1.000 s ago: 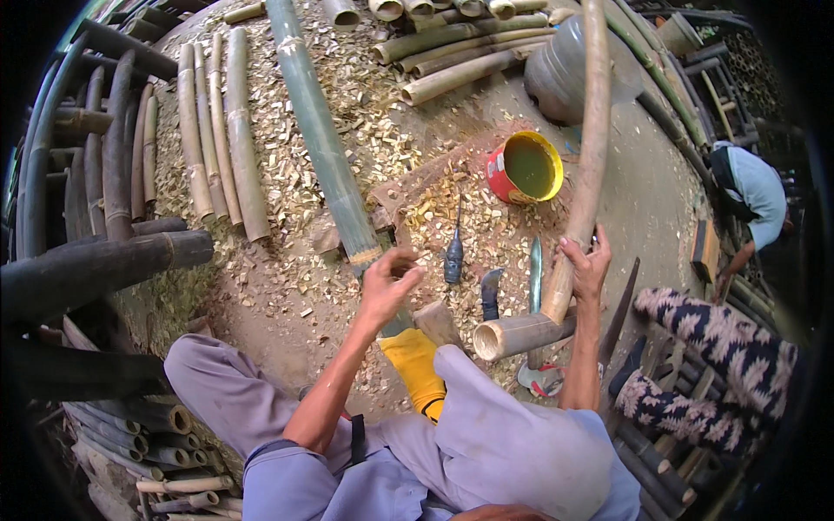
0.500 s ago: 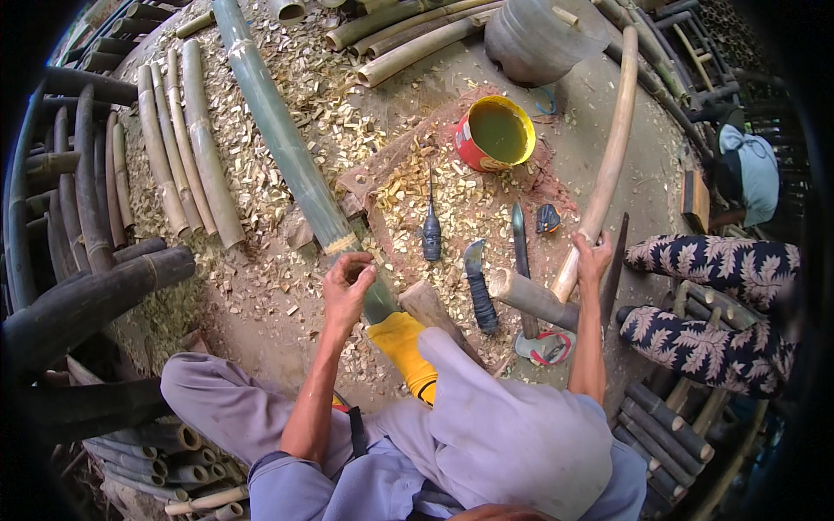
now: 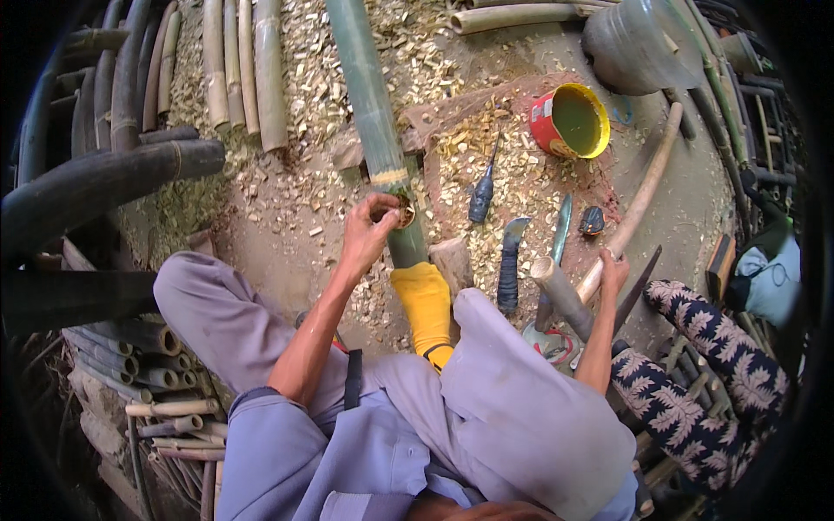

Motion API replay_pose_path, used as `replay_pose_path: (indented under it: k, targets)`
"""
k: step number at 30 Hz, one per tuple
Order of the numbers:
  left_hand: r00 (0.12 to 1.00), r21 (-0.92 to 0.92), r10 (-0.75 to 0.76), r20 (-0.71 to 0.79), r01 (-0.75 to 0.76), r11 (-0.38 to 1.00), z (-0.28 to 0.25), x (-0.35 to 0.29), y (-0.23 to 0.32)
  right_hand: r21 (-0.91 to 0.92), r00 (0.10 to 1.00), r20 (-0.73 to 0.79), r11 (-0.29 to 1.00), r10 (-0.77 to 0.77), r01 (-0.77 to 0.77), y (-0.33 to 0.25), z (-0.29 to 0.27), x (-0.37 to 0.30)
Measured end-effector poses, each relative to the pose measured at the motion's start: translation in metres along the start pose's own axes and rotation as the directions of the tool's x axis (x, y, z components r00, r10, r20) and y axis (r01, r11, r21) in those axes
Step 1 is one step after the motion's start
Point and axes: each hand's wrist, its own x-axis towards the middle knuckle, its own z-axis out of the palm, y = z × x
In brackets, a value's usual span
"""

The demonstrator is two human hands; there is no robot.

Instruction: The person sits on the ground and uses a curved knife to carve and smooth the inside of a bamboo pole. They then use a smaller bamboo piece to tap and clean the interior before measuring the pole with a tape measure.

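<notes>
A thick green bamboo pole (image 3: 375, 122) lies lengthwise before me, its near end under my foot in a yellow sock (image 3: 426, 300). My left hand (image 3: 372, 230) is at the pole, thumb and fingers pinched at a dark, round-edged spot that looks like a cut opening. What the fingertips hold, if anything, I cannot make out. My right hand (image 3: 613, 273) is wrapped round the lower part of a long, pale, smooth wooden pole (image 3: 650, 182), which leans away to the far right. A short bamboo piece (image 3: 560, 295) lies beside that hand.
A curved knife (image 3: 510, 265), a long blade (image 3: 563, 226) and a black-handled spike (image 3: 482, 195) lie among wood chips. Beyond stands a red-and-yellow bucket (image 3: 543, 122) of greenish liquid. Another person's patterned trouser legs (image 3: 717, 334) are at right. Dark bamboo poles (image 3: 113, 178) crowd the left.
My left hand has come down from above the bamboo to the dark spot on it. The right hand keeps its grip on the wooden pole. The whole view has shifted.
</notes>
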Motion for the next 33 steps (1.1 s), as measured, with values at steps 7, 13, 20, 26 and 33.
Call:
replay_pose_path:
  k: [7,13,20,26,33]
  targets:
    - [0.984,-0.042,-0.043,-0.172,0.036,0.998,-0.011,0.003,-0.017,-0.029,0.982,-0.122,0.989,-0.147,0.145,-0.009,-0.012,-0.023]
    - [0.966,-0.076,-0.122,-0.228,0.108,0.991,-0.023,0.009,-0.014,0.007,0.873,0.065,0.875,-0.483,0.484,-0.031,0.002,-0.198]
    - [0.97,-0.047,-0.156,-0.185,0.15,0.988,-0.041,0.017,-0.032,-0.018,0.722,0.685,0.988,-0.099,0.153,-0.015,0.021,-0.35]
    - [0.974,-0.188,-0.199,-0.109,0.176,0.966,-0.045,0.03,-0.02,-0.121,0.683,0.726,0.993,0.08,0.012,-0.016,0.027,-0.392]
    - [0.94,-0.395,-0.342,0.011,0.318,0.862,-0.035,0.028,-0.02,-0.146,0.699,0.698,0.987,0.155,-0.073,-0.024,0.019,-0.431]
